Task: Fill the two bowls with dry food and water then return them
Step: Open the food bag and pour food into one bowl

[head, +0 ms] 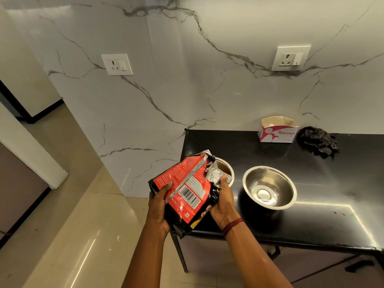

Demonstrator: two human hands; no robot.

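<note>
From my remote seat, the biggest thing on the feed is the black countertop (311, 215), set against a marble-veined wall. Everything the task needs is at its left end.

The dry food pouch (187, 188), red and black with a barcode panel facing up, is held in the air over the counter's left front corner. It is tilted, with its torn foil mouth pointing up and away towards the bowls.

The empty steel bowl (269, 187) stands on the counter just right of the pouch, and its bottom shows bare and shiny. The second steel bowl (225, 169) stands just beside it to the left. The pouch mouth covers most of it, so I cannot tell for sure whether any kibble is inside; the visible part of the inner wall looks brownish.

Further back by the wall are an open Origami carton (277, 129) and a crumpled dark checked cloth (319, 142).

The left hand (159, 204) is clamped on the pouch's lower left edge, fingers wrapped over the front. The right hand (223, 202) grips the right edge, its fingers pinching the crumpled foil at the opening.

I judge the task to be at an early stage: one bowl is clearly unfilled, no water is in sight, and both bowls are yet to be returned.
</note>
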